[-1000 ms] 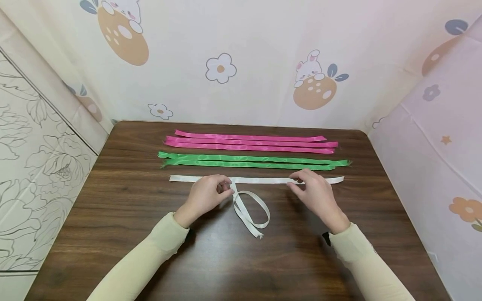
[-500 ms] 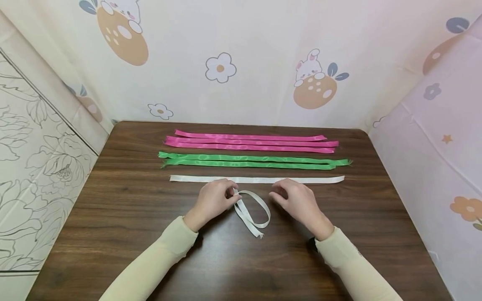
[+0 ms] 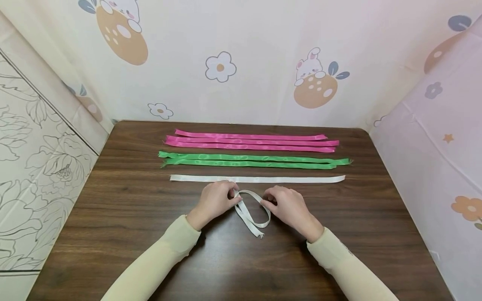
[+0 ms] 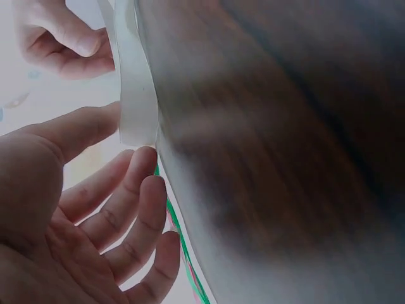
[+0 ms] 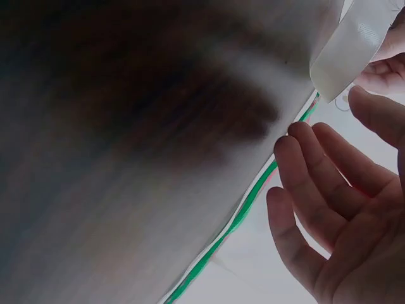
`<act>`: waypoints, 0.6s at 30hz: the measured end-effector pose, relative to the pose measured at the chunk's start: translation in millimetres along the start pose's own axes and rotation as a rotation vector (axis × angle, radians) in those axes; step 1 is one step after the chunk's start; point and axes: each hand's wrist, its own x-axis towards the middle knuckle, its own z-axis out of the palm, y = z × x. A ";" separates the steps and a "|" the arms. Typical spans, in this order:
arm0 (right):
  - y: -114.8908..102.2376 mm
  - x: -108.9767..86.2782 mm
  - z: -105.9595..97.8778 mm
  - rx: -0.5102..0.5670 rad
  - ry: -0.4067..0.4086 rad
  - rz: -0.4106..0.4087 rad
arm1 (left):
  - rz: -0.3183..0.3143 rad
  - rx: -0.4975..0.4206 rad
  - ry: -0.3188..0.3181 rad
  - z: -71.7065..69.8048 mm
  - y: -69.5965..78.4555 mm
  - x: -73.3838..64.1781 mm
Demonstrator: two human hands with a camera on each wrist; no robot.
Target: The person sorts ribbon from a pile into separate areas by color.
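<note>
My left hand point(image 3: 215, 198) pinches one end of a looped white ribbon point(image 3: 246, 219) between thumb and fingertips. In the left wrist view the ribbon's end point(image 4: 139, 107) lies at the thumb and index finger of the left hand point(image 4: 95, 202). The loop curves right, and a cut end points toward the front. At the loop's right side, my right hand point(image 3: 289, 205) has its thumb and fingers parted, fingertips overlapping the ribbon. The right wrist view shows a gap between thumb and fingers of the right hand point(image 5: 342, 196), with the ribbon's curve point(image 5: 348, 54) just beyond.
Behind the hands a straight white ribbon point(image 3: 286, 179) lies across the brown wooden table point(image 3: 124, 234). Farther back lie green ribbons point(image 3: 244, 160), then several pink ribbons point(image 3: 248, 142). A patterned cloth point(image 3: 260, 62) hangs at the table's back edge.
My right hand has come off the straight white ribbon and moved left to the loop. The left hand has drawn the looped ribbon's end slightly toward the front.
</note>
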 end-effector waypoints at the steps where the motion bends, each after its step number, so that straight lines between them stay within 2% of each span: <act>1: -0.5 0.4 0.7 -0.009 -0.009 0.000 | -0.002 0.001 -0.006 0.3 0.1 0.0; 8: -2.3 0.8 3.8 -0.072 -0.051 -0.035 | -0.013 -0.015 -0.038 0.7 1.3 0.5; 18: 5.8 -5.9 1.8 -0.038 0.028 -0.050 | 0.007 0.003 -0.013 -2.4 -1.4 -2.5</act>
